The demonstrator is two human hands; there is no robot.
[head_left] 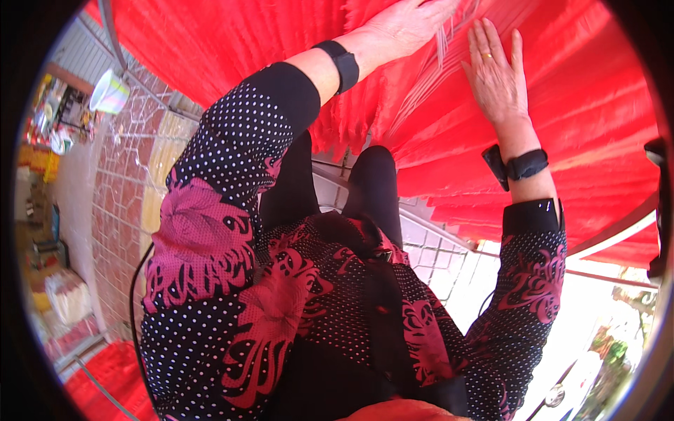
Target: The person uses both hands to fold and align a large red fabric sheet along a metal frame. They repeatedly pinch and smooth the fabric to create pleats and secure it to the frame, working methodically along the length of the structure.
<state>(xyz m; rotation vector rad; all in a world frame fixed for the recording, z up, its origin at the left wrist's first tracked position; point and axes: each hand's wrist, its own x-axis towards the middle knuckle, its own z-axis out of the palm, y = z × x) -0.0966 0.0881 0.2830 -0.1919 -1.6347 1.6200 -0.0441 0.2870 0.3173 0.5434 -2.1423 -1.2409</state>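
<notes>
A wide spread of bright red, thin, fringed material (309, 63) fills the upper part of the head view, falling in ridges and folds. Pale thin strands (428, 77) run slantwise across it between my hands. My left hand (407, 27) lies over the material at the top edge, fingers stretched to the right; their tips are partly cut off. Just right of the strands, my right hand (500, 81) rests flat on the red material with its fingers extended and a ring on one. Neither hand appears to grip anything. Dark bands circle both wrists.
Metal frame bars (435, 230) pass below the red material, near my knees. On the left, a pale bucket (109, 92) stands by reddish paving (126, 182), with assorted goods beyond. More red material (112, 379) lies at lower left. Bright ground and greenery show at lower right.
</notes>
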